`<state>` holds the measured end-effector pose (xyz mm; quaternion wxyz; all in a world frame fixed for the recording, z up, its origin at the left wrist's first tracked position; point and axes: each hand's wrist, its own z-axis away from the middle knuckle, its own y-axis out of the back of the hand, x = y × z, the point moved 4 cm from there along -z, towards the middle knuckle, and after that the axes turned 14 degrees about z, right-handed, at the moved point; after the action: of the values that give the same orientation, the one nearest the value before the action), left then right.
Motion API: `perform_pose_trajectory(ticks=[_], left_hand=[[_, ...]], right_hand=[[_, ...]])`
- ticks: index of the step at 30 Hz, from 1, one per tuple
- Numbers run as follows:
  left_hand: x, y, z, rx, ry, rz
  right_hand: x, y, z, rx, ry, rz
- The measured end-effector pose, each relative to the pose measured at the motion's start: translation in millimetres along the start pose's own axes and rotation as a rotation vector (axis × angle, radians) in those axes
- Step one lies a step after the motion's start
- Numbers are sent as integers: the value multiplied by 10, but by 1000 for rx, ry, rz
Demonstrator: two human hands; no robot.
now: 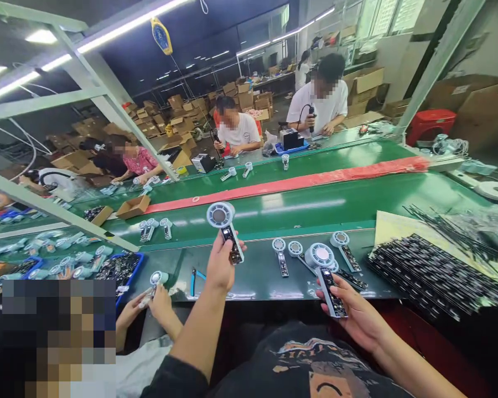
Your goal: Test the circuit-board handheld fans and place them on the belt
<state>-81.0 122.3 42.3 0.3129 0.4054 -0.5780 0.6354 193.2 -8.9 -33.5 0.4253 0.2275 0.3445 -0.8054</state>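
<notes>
A handheld fan is gripped by its handle in the left hand, fingers clamped on it, and is held up above the near edge of the green desk with its round head uppermost. A second fan is clasped in the right hand, fingers closed around its dark handle – its head lies over the desk edge. Three more fan units are laid on the desk just beside it. Blue pliers are seen near the left hand, and a stack of dark circuit strips is spread at the right – a co-worker's hands are seen at the lower left, holding another fan
</notes>
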Motion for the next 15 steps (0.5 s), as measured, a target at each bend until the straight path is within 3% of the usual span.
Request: perform_pose_trajectory(ticks=[3, 8, 12, 15], left_hand=[[-295, 2, -346, 31, 84, 33], [-673, 195, -1026, 5, 229, -12], [-986, 254, -1714, -9, 332, -78], [-1255, 153, -2302, -6, 366, -136]], right_hand=[[-97, -103, -118, 34, 7, -9], [-271, -336, -345, 96, 53, -60], [-302, -515, -503, 180, 60, -84], [-244, -527, -539, 280, 97, -101]])
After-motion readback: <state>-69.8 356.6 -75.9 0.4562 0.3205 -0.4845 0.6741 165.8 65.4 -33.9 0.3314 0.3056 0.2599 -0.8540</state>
